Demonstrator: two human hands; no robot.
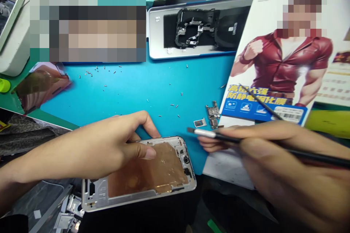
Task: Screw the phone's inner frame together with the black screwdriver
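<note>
My left hand (117, 149) grips a silver phone frame (95, 204) near the bottom middle, thumb on its copper-coloured inner plate (128, 178) and fingers over its far edge. To the right, my right hand (273, 167) holds a thin black brush (232, 138) with a silver ferrule, its dark tip pointing left, above and right of the frame and apart from it. A small circuit board (212, 113) and a card tray (199, 123) lie beyond the brush tip.
Small screws (89, 72) are scattered on the blue mat (131, 91). A shallow white tray (155, 49) behind holds black phone parts (191, 31). At the right stands a printed package (279, 62); a reddish film (43, 83) lies left. Metal parts (67, 214) are at the lower left.
</note>
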